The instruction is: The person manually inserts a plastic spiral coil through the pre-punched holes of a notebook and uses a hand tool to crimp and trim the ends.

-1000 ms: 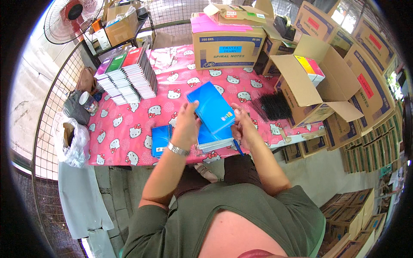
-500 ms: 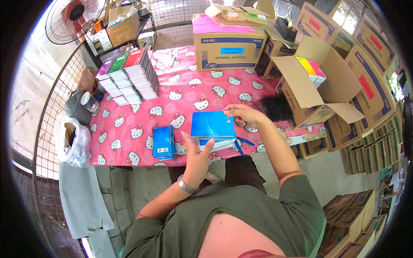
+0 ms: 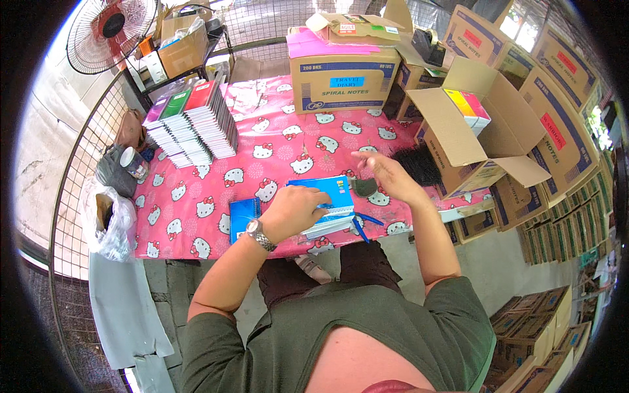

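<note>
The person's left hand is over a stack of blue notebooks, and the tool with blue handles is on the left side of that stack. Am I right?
Not quite: the tool with blue handles is on the right side of that stack of blue notebooks, as the head view shows. The person's left hand is over the stack, just as you said.

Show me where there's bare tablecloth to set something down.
Bare pink cloth: the middle, bordered by coloured notebook stacks, the closed carton and the blue notebook pile under the left hand; also front left, between the white plastic bag and the other blue notebooks. Crowded: the right, with black spirals, the open carton and the right hand.
</note>
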The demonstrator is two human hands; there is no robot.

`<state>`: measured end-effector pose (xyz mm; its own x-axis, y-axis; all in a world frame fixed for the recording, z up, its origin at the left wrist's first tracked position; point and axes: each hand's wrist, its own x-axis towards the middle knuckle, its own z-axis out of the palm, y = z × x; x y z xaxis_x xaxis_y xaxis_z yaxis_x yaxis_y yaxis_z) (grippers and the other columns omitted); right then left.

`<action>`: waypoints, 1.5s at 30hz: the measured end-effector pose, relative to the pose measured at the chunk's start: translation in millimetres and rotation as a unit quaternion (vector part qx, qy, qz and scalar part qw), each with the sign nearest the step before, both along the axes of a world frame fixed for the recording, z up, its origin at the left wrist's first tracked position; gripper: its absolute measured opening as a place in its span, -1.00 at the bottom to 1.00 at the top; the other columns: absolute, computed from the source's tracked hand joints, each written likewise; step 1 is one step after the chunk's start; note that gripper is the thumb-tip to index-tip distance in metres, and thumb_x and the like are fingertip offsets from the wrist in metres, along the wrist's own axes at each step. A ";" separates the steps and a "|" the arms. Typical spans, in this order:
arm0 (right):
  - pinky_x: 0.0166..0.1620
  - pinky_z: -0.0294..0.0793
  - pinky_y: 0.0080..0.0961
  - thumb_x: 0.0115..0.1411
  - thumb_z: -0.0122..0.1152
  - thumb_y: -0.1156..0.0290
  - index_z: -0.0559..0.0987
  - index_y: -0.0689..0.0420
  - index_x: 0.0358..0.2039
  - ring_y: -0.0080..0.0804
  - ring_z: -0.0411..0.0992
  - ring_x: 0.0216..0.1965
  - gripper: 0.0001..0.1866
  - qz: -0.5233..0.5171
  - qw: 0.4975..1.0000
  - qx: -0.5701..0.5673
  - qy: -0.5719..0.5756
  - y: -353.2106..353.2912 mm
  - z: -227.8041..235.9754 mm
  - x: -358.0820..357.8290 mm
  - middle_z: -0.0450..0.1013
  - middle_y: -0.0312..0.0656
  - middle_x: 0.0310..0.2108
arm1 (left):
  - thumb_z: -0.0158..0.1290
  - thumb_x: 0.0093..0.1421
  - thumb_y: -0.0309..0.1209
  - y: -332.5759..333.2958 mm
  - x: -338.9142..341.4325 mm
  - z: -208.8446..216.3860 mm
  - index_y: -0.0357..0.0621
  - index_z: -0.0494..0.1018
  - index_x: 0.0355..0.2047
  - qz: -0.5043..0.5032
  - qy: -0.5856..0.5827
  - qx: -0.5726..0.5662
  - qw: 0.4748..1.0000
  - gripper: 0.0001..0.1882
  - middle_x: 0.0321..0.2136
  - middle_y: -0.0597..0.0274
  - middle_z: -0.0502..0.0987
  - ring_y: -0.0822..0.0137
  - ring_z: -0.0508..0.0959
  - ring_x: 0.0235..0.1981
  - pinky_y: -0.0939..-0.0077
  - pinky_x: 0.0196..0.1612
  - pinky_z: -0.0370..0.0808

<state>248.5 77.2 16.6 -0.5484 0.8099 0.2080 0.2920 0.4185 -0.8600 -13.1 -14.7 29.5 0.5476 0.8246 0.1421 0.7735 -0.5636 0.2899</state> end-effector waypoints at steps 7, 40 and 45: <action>-0.23 0.44 -0.56 0.36 0.11 0.34 0.56 0.14 0.07 -0.64 0.39 -0.35 -0.68 -0.030 0.999 -0.020 0.010 -17.9 -16.6 0.0 0.50 -0.32 -0.38 | 0.11 0.14 -0.31 -4.1 17.1 -14.4 -0.08 0.50 -0.14 -0.020 0.139 0.077 0.987 -0.72 -0.35 0.21 0.55 0.20 0.61 -0.30 0.30 -0.24 0.57; -0.23 0.47 -0.46 0.06 0.29 0.61 0.65 0.09 -0.14 -0.35 0.46 -0.29 -0.69 -0.081 0.979 0.184 0.043 -42.1 1.3 -15.3 0.43 -0.18 -0.32 | 0.07 0.25 -0.20 22.8 23.9 3.1 -0.15 0.44 -0.28 0.094 -0.061 0.169 0.979 -0.74 -0.33 0.11 0.53 0.09 0.50 -0.19 0.19 -0.05 0.34; -0.26 0.45 -0.48 0.16 0.24 0.53 0.54 0.11 0.03 -0.40 0.44 -0.32 -0.62 -0.030 0.997 -0.036 0.063 -43.6 -4.7 -8.3 0.42 -0.18 -0.32 | 0.08 0.22 -0.25 15.0 30.8 0.3 -0.14 0.43 -0.24 0.090 -0.055 0.205 0.973 -0.77 -0.33 0.12 0.54 0.11 0.51 -0.20 0.17 -0.04 0.34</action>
<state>240.2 33.6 11.9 -0.4715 0.8560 0.2118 0.2024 0.3389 -0.9188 17.8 0.3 29.8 0.3635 0.7672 0.5284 0.8471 -0.5083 0.1553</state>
